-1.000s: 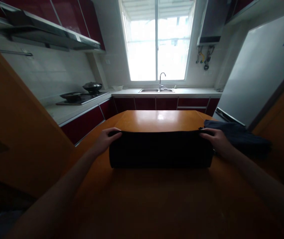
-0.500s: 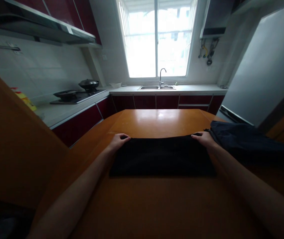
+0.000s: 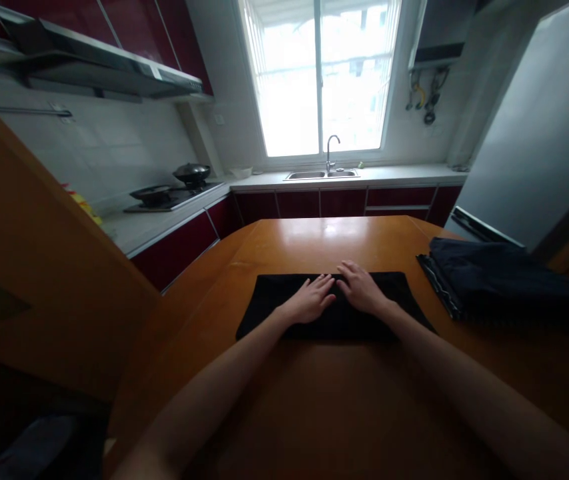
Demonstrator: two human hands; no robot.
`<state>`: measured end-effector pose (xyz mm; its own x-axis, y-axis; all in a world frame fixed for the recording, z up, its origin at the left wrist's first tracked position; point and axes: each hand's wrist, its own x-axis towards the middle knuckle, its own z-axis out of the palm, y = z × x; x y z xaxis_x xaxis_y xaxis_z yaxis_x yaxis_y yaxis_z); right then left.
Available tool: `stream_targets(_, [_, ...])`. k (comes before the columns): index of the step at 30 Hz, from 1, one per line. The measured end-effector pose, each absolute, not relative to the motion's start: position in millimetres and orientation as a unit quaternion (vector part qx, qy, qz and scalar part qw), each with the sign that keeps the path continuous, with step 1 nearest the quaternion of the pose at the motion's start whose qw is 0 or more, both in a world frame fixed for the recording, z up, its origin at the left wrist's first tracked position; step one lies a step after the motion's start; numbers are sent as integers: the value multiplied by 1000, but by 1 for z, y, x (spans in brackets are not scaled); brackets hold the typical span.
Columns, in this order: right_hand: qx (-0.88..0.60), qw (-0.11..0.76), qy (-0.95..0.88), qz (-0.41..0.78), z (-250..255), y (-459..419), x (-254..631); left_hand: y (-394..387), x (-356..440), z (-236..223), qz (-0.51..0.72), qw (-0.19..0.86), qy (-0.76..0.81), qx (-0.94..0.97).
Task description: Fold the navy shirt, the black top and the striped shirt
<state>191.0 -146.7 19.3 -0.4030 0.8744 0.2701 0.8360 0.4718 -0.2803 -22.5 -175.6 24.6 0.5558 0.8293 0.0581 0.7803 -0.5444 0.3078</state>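
A folded black cloth (image 3: 269,303), perhaps a garment, lies flat on the wooden table (image 3: 324,400) in front of me. My left hand (image 3: 312,299) rests palm down on the middle of the cloth with its fingers stretched out. Close beside it, my right hand (image 3: 359,287) also lies flat, its fingers spread toward the cloth's far edge. Neither hand grips anything. The fingertips of both hands are near each other, and the forearms cover part of the cloth's near edge.
A stack of folded dark cloths (image 3: 494,273) sits at the table's right side. Behind the table are a counter with a sink (image 3: 307,175), a stove (image 3: 174,198) with pans, and a fridge (image 3: 519,133) at right. A wooden panel (image 3: 39,220) stands at left.
Both hands have let go of the cloth's far corners and moved inward to its middle, where they now lie flat. The view has shifted slightly to the left.
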Motion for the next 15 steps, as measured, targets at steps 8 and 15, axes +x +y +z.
stream_targets(8, [-564,92,-817,71,-7,-134,219,-156,-86,10,64,90,545,831])
stream_targets(15, [-631,113,-766,49,-2,-122,277,-129,-153,12,170,130,602,770])
